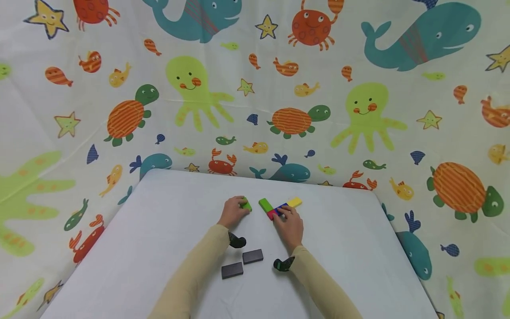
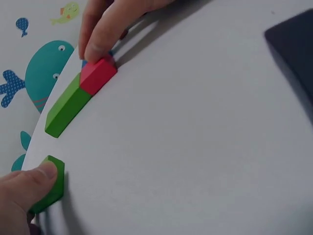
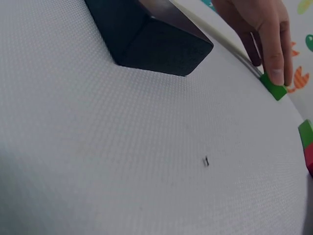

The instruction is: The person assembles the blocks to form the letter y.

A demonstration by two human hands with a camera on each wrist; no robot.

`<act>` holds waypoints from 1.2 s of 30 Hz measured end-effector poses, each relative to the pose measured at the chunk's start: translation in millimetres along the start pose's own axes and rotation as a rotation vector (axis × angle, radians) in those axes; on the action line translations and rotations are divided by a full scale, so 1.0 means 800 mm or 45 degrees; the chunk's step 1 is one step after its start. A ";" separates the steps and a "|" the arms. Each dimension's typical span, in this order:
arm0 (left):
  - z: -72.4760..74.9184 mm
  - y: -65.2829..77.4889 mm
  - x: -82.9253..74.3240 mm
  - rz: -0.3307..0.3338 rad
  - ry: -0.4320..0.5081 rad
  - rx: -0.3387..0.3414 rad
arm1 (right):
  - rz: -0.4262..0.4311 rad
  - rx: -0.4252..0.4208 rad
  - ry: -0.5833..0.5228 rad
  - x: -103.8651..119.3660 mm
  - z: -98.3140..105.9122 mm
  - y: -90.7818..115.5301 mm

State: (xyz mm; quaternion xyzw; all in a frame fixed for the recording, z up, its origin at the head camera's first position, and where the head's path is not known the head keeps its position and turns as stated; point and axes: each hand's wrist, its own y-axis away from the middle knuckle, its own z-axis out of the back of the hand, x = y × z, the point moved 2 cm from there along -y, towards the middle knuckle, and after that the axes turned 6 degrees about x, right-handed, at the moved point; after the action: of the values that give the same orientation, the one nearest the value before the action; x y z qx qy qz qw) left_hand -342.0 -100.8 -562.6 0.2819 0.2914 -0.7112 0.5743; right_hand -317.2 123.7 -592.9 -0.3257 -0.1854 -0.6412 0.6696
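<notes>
My left hand point(image 1: 233, 212) pinches a small green block point(image 1: 247, 204) on the white table, the thumb lying along its side in the left wrist view. To its right, a longer green block point(image 2: 68, 106) lies end to end with a red block point(image 2: 99, 76). From the red one, a blue block point(image 1: 281, 208) runs off at an angle, and a yellow block point(image 1: 295, 202) continues that line. My right hand point(image 1: 290, 223) grips at the blue block, with the thumb beside the red one; its fingers partly hide both.
Two dark flat rectangular blocks, a nearer one point(image 1: 232, 270) and a farther one point(image 1: 253, 256), lie on the white table point(image 1: 159, 248) between the forearms. Behind the table hangs a cloth point(image 1: 247, 141) printed with sea animals.
</notes>
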 end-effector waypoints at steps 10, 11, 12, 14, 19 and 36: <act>0.002 -0.008 0.005 0.048 0.041 -0.045 | 0.019 0.001 -0.010 0.009 0.000 0.003; 0.002 -0.009 0.005 0.051 0.040 -0.044 | 0.019 0.003 -0.010 0.010 -0.001 0.003; 0.002 -0.009 0.006 0.044 0.035 -0.050 | 0.019 0.004 -0.006 0.010 -0.001 0.003; 0.003 -0.010 0.008 0.012 0.021 -0.055 | 0.015 0.004 0.002 0.010 -0.001 0.003; 0.007 -0.010 0.000 0.022 -0.025 0.104 | 0.007 -0.009 0.016 0.009 0.000 0.005; -0.007 -0.007 0.000 -0.021 -0.105 0.047 | -0.015 -0.022 0.050 0.005 -0.004 0.012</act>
State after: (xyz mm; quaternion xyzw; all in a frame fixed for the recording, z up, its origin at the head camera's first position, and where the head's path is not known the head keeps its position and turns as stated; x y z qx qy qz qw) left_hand -346.9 -95.8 -566.1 0.2605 0.2565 -0.7323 0.5746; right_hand -308.3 118.3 -594.3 -0.3179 -0.1685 -0.6529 0.6665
